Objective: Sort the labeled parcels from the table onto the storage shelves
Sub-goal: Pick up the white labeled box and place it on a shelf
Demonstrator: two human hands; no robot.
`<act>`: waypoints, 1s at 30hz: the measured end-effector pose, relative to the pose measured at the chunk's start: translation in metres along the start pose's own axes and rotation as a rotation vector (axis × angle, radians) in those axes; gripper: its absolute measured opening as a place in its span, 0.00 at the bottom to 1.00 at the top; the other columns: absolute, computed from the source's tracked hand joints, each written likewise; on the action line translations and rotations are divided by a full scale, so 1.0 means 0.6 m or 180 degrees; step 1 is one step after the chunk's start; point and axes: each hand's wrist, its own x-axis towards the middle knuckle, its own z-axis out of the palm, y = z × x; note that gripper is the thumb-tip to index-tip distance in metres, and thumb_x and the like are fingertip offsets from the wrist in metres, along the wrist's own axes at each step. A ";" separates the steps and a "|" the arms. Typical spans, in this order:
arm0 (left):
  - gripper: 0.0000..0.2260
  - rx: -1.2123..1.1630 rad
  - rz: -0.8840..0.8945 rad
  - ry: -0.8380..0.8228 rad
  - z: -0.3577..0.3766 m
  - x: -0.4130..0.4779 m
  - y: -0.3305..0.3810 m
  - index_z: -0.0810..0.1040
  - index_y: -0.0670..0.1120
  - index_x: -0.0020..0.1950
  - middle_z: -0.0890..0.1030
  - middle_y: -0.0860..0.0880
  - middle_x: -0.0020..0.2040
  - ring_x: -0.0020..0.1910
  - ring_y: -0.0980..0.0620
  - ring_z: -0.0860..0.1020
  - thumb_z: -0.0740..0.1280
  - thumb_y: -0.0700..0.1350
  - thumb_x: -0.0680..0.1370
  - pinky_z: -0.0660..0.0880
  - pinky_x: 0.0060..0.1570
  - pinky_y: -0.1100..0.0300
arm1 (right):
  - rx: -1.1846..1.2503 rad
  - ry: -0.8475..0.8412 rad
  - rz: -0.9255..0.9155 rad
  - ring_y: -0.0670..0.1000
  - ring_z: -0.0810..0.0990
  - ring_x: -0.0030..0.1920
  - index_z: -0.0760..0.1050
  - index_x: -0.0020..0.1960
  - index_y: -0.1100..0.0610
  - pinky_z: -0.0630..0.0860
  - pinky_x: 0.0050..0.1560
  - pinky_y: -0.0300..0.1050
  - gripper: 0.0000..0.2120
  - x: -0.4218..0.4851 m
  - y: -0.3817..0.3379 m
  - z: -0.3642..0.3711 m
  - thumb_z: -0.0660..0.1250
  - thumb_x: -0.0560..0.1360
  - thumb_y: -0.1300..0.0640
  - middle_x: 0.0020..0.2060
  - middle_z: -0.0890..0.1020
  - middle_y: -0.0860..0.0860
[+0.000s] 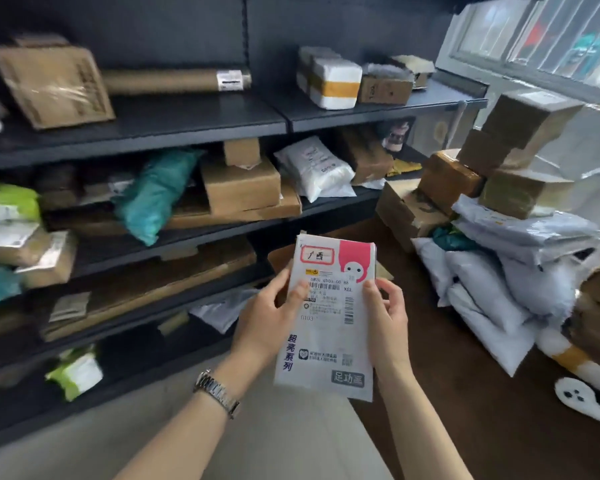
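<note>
I hold a flat white parcel [329,327] upright in front of me, with a pink corner, a barcode label and a red-framed handwritten tag at its top. My left hand [267,317] grips its left edge, thumb across the label. My right hand [387,317] grips its right edge. The dark storage shelves [201,123] stretch across the left and middle, several levels deep, loaded with cardboard boxes, a long brown tube [174,80], a teal bag [153,195] and white poly bags. The brown table [465,410] lies at the right under a pile of parcels.
On the table, stacked brown boxes [520,147] rise above a heap of white poly mailers [499,278]. A foam box with yellow tape [333,83] sits on the upper shelf. A window [541,32] is at the top right. Pale floor shows below my arms.
</note>
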 end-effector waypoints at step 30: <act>0.17 -0.0070 -0.0885 0.3590 -0.828 -0.916 -0.341 0.74 0.67 0.68 0.86 0.63 0.49 0.43 0.64 0.84 0.58 0.63 0.80 0.80 0.37 0.63 | -0.0176 -0.3642 0.0070 0.48 0.84 0.44 0.71 0.63 0.47 0.81 0.39 0.45 0.11 -1.004 -0.017 0.719 0.62 0.82 0.48 0.49 0.80 0.47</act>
